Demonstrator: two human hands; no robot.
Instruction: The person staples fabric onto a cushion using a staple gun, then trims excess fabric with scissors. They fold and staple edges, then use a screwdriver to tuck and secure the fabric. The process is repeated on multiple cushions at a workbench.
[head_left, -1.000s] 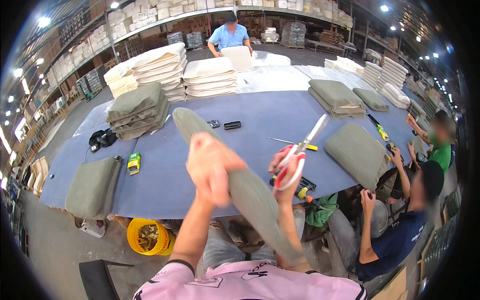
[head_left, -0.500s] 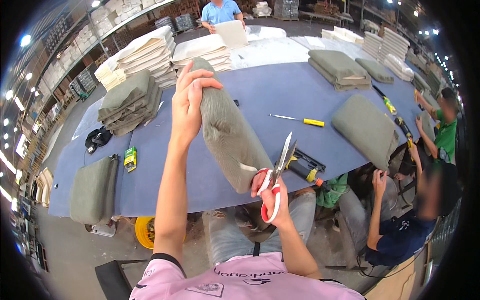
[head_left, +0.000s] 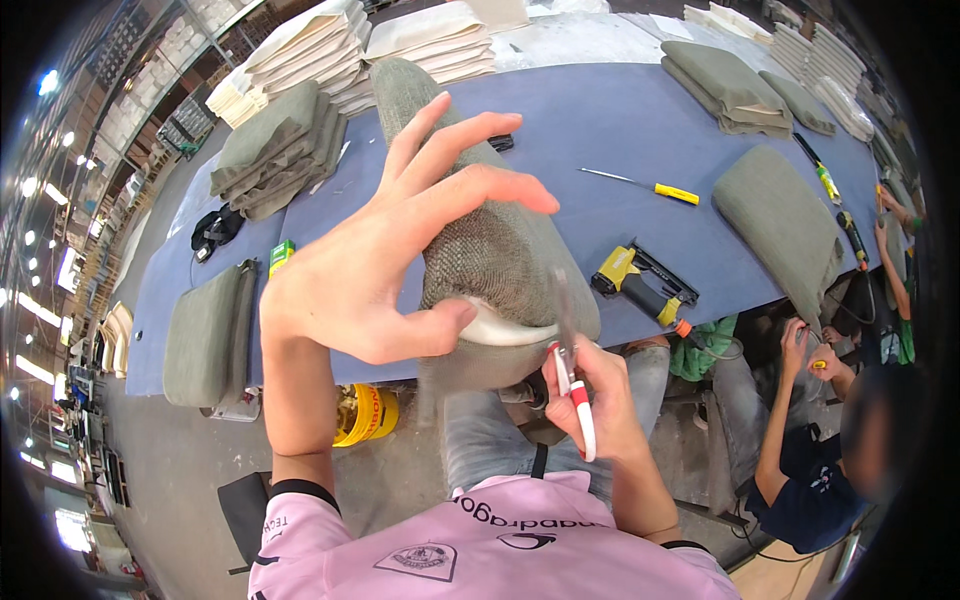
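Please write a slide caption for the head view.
Left hand at a grey cushion showing white filling, right hand holding scissors.

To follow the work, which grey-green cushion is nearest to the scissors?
The cushion at the left hand, with white material showing; the others lie farther away.

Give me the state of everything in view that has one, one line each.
Grey-green ribbed-fabric cushion: open along a curved gap, white inside showing.
Red-and-white-handled metal scissors: held in the right hand, blades blurred, open or closed unclear.
Bare left hand: fingers spread, thumb at the gap.
Yellow-and-black nail or staple gun: lying on the flat blue table, unheld.
Yellow-handled thin metal screwdriver: lying flat, unheld.
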